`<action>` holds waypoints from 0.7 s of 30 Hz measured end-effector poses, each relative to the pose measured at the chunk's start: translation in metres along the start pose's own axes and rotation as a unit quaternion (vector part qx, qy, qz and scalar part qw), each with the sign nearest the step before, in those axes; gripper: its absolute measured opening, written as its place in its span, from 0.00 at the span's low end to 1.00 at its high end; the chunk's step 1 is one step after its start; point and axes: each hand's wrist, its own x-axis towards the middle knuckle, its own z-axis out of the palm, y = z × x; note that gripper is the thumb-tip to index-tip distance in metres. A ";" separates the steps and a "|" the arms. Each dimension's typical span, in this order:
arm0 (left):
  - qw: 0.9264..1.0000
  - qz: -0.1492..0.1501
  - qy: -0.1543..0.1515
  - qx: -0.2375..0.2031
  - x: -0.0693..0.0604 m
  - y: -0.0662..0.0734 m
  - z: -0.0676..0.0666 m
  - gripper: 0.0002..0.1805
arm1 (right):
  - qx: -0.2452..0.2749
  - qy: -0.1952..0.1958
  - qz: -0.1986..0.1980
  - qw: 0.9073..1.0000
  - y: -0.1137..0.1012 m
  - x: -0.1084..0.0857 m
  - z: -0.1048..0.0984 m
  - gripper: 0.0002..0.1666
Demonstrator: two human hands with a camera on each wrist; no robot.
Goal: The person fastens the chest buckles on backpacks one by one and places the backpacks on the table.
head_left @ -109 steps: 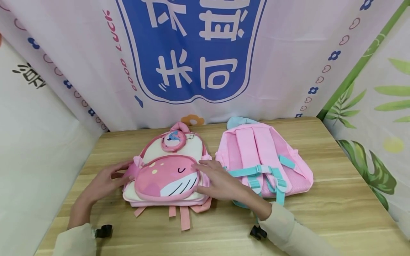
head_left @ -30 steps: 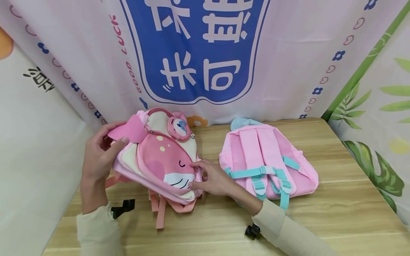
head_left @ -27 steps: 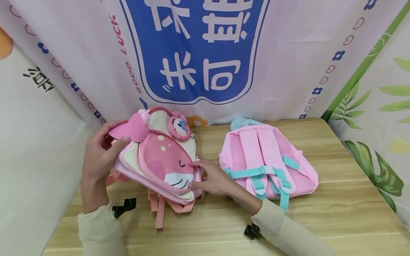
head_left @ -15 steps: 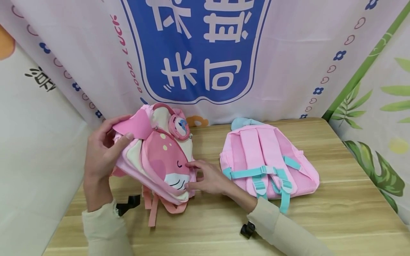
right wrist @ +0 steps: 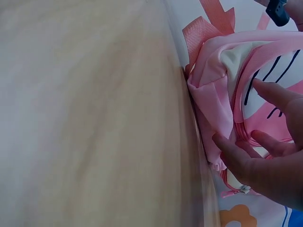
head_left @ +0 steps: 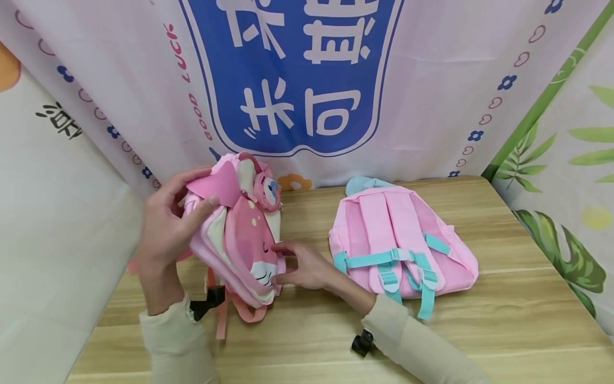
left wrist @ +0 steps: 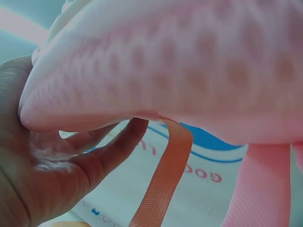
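A pink and cream whale backpack [head_left: 249, 229] stands tilted, its left side raised off the table. The left hand [head_left: 175, 218] grips that raised side, thumb on the front by the pink tail flap [head_left: 220, 184], fingers behind. In the left wrist view the hand [left wrist: 52, 170] curls round the edge of the backpack [left wrist: 165, 71], with an orange strap [left wrist: 168, 175] hanging below. The right hand [head_left: 304, 266] touches the lower right of the front with thumb and fingers; in the right wrist view its fingers [right wrist: 236, 156] lie along the side of the backpack [right wrist: 210, 99].
A second pink backpack [head_left: 355, 224] with turquoise straps [head_left: 374, 260] lies on the right, straps upward, on the wooden table [head_left: 518, 298]. A printed cloth [head_left: 431, 106] hangs behind the table. A round whale pouch [head_left: 267, 191] hangs from the front of the whale backpack.
The whale backpack has been lifted at its left side and turned further, its front now facing more to the right. Both hands have moved a little rightward and leftward respectively with it.
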 end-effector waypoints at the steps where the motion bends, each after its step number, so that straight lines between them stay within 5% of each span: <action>1: 1.000 -0.002 -0.001 0.006 0.000 0.002 0.002 0.27 | 0.003 -0.001 0.002 1.000 0.000 0.001 0.000 0.44; 12: 0.998 -0.004 -0.004 0.057 0.001 0.008 0.012 0.25 | 0.008 -0.003 -0.008 1.000 0.004 0.003 -0.002 0.43; 21: 0.996 -0.014 -0.023 0.089 0.000 0.012 0.020 0.26 | 0.070 -0.034 0.029 0.997 -0.004 -0.002 -0.025 0.42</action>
